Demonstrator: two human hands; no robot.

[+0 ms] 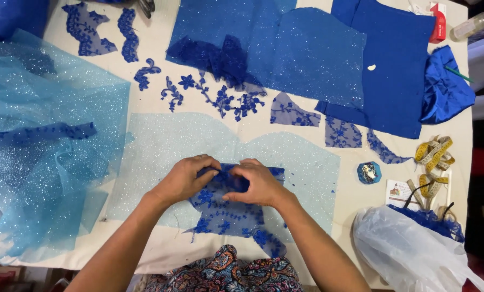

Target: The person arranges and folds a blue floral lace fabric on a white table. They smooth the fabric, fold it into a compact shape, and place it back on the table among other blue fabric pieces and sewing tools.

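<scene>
My left hand (183, 178) and my right hand (257, 183) meet at the top edge of a blue floral lace piece (228, 219). Both pinch the lace with fingers closed on its folded upper edge. The lace lies on a pale blue glitter tulle panel (161, 140) spread across the near middle of the white table (155, 43). The lace's lower end reaches the table's near edge.
Turquoise glitter tulle (42, 146) is piled at the left. Cut lace flowers (220, 97) and royal blue fabric pieces (393, 70) lie farther back. At the right are a yellow tape measure (435, 154), a small blue pin box (369, 172) and a white plastic bag (409, 249).
</scene>
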